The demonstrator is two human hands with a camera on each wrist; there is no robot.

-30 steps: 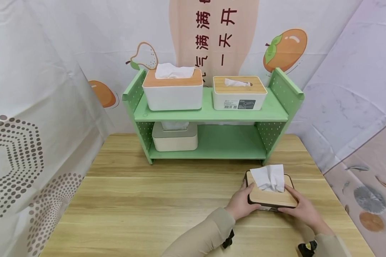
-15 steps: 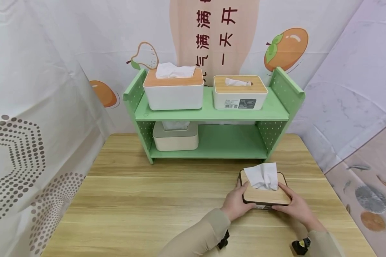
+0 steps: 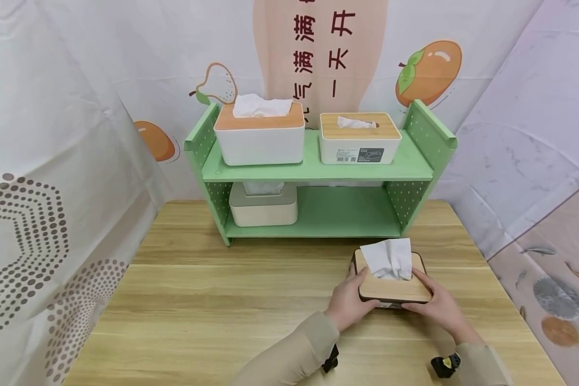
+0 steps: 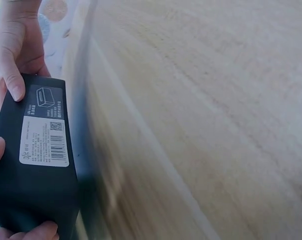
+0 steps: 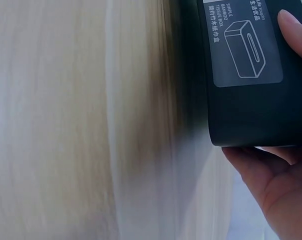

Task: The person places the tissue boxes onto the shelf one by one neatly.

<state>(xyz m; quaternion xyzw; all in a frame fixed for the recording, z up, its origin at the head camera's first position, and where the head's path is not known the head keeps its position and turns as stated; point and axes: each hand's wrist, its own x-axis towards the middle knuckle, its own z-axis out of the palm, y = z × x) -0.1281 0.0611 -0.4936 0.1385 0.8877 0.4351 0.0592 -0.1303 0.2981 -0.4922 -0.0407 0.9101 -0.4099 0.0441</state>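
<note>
A black tissue box [image 3: 393, 284] with a light wooden lid and a white tissue [image 3: 388, 258] standing out of its slot is held between both hands, in front of the shelf's right end. My left hand [image 3: 348, 301] grips its left end, thumb on the front side. On the right end, my right hand [image 3: 441, 306] holds it with the thumb on the front and fingers along the side. The left wrist view shows the box's barcode label [image 4: 45, 141]. In the right wrist view a dark shadow lies on the table beside the box, which seems slightly raised.
A green two-tier shelf [image 3: 318, 172] stands at the table's back. White tissue boxes with wooden lids, a larger one [image 3: 260, 140] and a smaller one [image 3: 359, 147], sit on top. A grey-lidded box [image 3: 263, 210] occupies the lower tier's left. Wooden table [image 3: 212, 311] surrounds the hands.
Both hands have moved the black tissue box left and slightly toward the shelf, keeping their grip. The boxes on the shelf stay where they were.
</note>
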